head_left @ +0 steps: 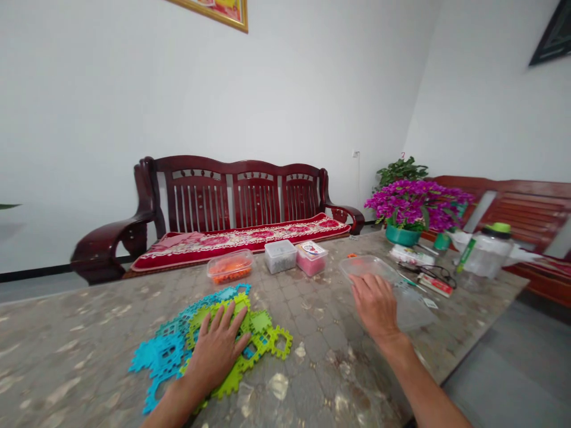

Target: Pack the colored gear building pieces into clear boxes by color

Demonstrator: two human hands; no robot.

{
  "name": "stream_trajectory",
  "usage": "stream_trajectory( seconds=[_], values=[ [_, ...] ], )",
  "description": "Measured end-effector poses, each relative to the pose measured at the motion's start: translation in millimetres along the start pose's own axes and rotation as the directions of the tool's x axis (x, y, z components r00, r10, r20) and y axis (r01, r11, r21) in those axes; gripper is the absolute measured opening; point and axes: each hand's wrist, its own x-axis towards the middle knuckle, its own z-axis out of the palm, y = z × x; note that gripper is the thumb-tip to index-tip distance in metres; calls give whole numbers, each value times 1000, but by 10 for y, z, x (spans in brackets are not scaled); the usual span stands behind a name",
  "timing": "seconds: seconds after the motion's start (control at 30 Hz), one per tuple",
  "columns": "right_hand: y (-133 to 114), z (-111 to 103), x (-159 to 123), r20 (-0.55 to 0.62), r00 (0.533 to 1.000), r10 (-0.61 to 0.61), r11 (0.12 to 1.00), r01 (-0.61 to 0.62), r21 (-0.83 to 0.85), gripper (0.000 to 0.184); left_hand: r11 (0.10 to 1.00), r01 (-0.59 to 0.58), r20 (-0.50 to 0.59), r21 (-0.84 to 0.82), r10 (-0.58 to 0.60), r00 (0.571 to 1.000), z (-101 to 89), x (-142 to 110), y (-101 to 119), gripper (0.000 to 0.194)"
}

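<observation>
My left hand (pixel 218 345) lies with fingers spread on flat, toothed lime-green plastic building pieces (pixel 261 321). Under and beside them spread similar blue toothed pieces (pixel 163 353). On the right, my right hand (pixel 373 303) is closed at the near edge of a clear plastic container (pixel 372 266); its fingertips are partly hidden. Just right of that hand, a clear plastic sheet or lid (pixel 413 309) lies on the table.
Behind the pieces stand a tub of orange parts (pixel 231 267), a tub of grey parts (pixel 281 257) and a pink-filled tub (pixel 311 259). Potted purple flowers (pixel 414 202), eyeglasses (pixel 435 273) and a large bottle (pixel 486 252) occupy the right side. A wooden bench (pixel 241 193) stands beyond the table.
</observation>
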Motion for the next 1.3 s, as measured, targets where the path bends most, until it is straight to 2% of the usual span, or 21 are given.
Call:
stream_trajectory(
  seconds=[0.1, 0.2, 0.4, 0.5, 0.6, 0.67, 0.73, 0.8, 0.87, 0.97, 1.03, 1.1, 1.17, 1.23, 1.3],
  values=[
    [191, -170, -190, -48, 998, 32, 997, -35, -66, 28, 1000, 0, -2, -25, 0, 1000, 2, 5, -7, 53],
    [367, -244, -359, -68, 997, 42, 992, -50, -113, 27, 998, -9, 21, -61, 10, 1000, -4, 36, -20, 53],
    [559, -238, -556, -51, 998, 35, 992, -41, -118, 27, 989, -25, 58, -148, 34, 998, -5, 195, -12, 54],
    [541, -207, -568, -94, 994, 52, 994, -60, -91, 29, 970, -86, 69, -229, 105, 992, -45, 284, 43, 59],
    [318, -111, -519, -92, 995, 45, 998, -40, 54, 30, 943, -125, 99, -309, 162, 982, -115, 357, 119, 62],
    [25, -4, -466, -10, 1000, -9, 973, 11, 232, 29, 934, -134, 100, -333, 176, 979, -156, 384, 158, 63],
    [-343, 123, -408, 130, 987, -99, 916, 39, 398, 31, 957, -53, 89, -284, 81, 993, -175, 382, 166, 61],
    [-715, 240, -346, 273, 941, -201, 859, 35, 510, 38, 974, 65, 95, -216, -46, 994, -170, 340, 128, 56],
    [-1022, 329, -285, 359, 879, -314, 808, 48, 588, 48, 977, 129, 122, -168, -109, 986, -159, 256, 44, 54],
    [-1292, 408, -206, 423, 781, -459, 734, 65, 676, 55, 984, 105, 163, -143, -81, 983, -175, 89, -146, 53],
    [-1357, 451, -169, 424, 752, -504, 692, 58, 719, 49, 984, 87, 173, -157, -60, 983, -222, 7, -296, 47],
    [-1367, 517, -146, 399, 782, -479, 659, 20, 751, 42, 974, 104, 154, -203, -73, 985, -287, 2, -453, 36],
    [-1349, 619, -138, 374, 843, -386, 619, -63, 783, 42, 962, 120, 119, -247, -92, 989, -348, 95, -601, 30],
    [-1321, 754, -146, 368, 895, -252, 565, -172, 807, 44, 958, 131, 75, -253, -116, 990, -387, 277, -722, 28],
    [-1289, 899, -167, 381, 915, -133, 501, -269, 823, 46, 954, 143, 25, -265, -142, 990, -397, 508, -798, 35]
  ],
)
